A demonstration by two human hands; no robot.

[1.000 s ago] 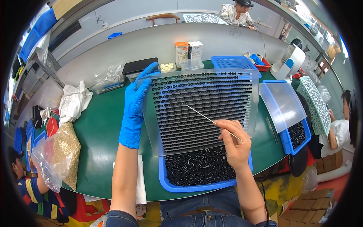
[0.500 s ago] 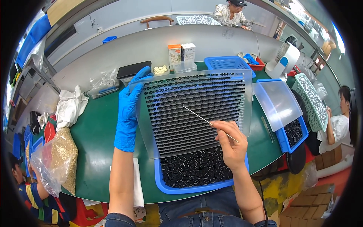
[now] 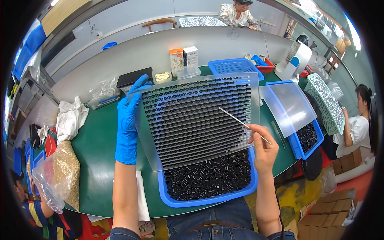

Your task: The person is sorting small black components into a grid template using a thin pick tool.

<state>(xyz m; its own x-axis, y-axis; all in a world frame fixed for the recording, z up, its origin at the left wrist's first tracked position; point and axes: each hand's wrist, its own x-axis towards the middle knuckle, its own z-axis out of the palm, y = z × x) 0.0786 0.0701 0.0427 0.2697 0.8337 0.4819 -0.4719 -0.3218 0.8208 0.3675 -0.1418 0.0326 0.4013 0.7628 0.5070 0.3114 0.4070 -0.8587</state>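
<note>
My left hand, in a blue glove, grips the upper left edge of a clear plastic plate, with the thumb and fingers closed on it. Rows of small round black parts fill most of the plate, which is tilted above a blue tub. Many short black tubular pieces lie in that tub. Bare, my right hand pinches a thin, light-coloured rod. The rod's tip is over the rows, right of the middle; whether it touches them I cannot tell.
At right, a blue bin of black pieces is partly covered by a translucent sheet. Tweezers lie beside it. Behind the plate stand a blue basket, small boxes and a black-lidded container. A bag of tan granules sits left.
The rod's tip has moved right across the rows, with my right hand shifting right and slightly down. The plate's lower right corner has swung up, showing more of the tub. My left hand keeps its grip.
</note>
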